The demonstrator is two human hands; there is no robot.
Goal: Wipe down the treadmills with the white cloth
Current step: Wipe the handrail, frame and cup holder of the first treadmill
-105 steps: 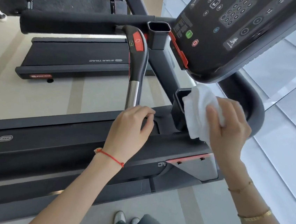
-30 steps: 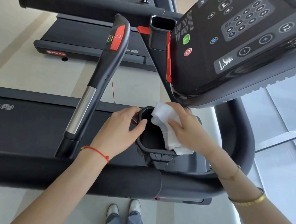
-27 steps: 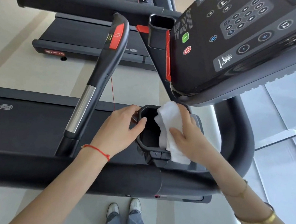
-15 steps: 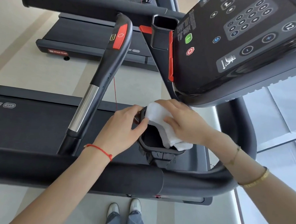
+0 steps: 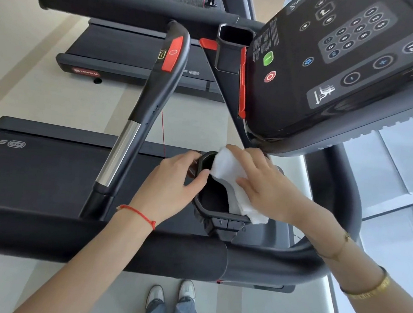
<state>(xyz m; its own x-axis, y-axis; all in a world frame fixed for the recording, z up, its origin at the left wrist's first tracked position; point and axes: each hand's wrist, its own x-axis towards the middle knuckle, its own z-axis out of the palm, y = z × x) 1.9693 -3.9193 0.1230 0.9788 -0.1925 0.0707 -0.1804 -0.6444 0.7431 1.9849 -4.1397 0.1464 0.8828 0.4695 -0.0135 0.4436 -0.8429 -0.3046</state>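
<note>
A black treadmill fills the view, its belt [image 5: 40,172] at left and its console [image 5: 342,68] at upper right. Below the console sits a black cup holder [image 5: 212,199]. The white cloth [image 5: 233,184] lies over the holder's right rim and hangs partly inside. My right hand [image 5: 268,185] presses the cloth against that rim with spread fingers. My left hand [image 5: 171,186] grips the holder's left rim, thumb on the edge.
A black handlebar with a silver section and red button [image 5: 141,113] rises left of the holder. A padded side rail [image 5: 114,246] runs across in front of me. A second treadmill [image 5: 133,62] stands beyond. Windows are at right; my shoes [image 5: 172,298] are below.
My right hand has slid the cloth along the cup holder's rim, from the far right side toward the upper left corner. My left hand has stayed on the left rim.
</note>
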